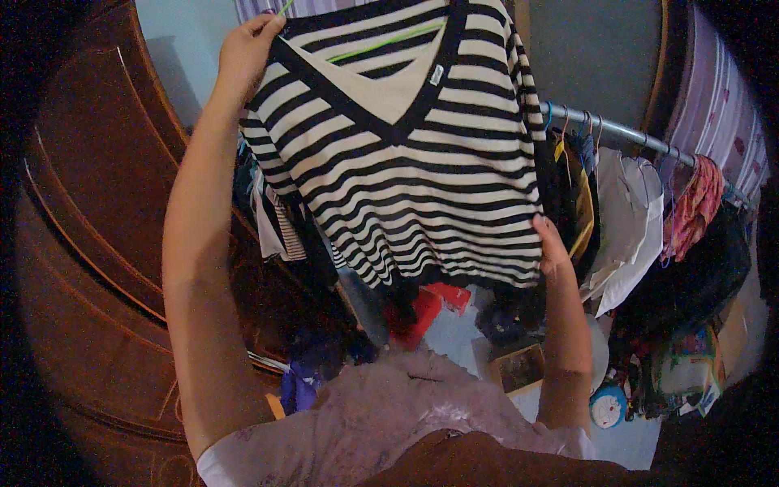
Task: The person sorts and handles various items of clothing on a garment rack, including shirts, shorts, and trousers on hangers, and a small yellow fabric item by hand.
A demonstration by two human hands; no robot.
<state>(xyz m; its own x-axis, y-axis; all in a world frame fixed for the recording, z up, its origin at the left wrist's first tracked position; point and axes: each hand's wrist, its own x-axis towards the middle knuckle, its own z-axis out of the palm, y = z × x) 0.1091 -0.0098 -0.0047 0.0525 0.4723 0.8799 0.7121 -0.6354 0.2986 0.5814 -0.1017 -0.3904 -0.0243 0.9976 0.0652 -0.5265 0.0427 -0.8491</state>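
Observation:
A black and cream striped V-neck knit top (420, 176) hangs spread out in front of me, its neckline at the top and its dark hem below. Inside the neckline shows part of a bright green clothes hanger (386, 42). My left hand (258, 39) is raised at the shoulder on the left, its fingers closed near the neckline and the green hanger's end. Lower down, my right hand (551, 243) grips the right side edge of the top, thumb in front and the other fingers hidden behind the cloth.
To the right runs a metal clothes rail (633, 135) with several garments on hangers, among them a white garment (630, 213) and a pink-red cloth (697, 207). Large brown wooden panels (97, 243) curve along the left. An open box (520, 368) and a round blue-and-white item (607, 406) lie low at right.

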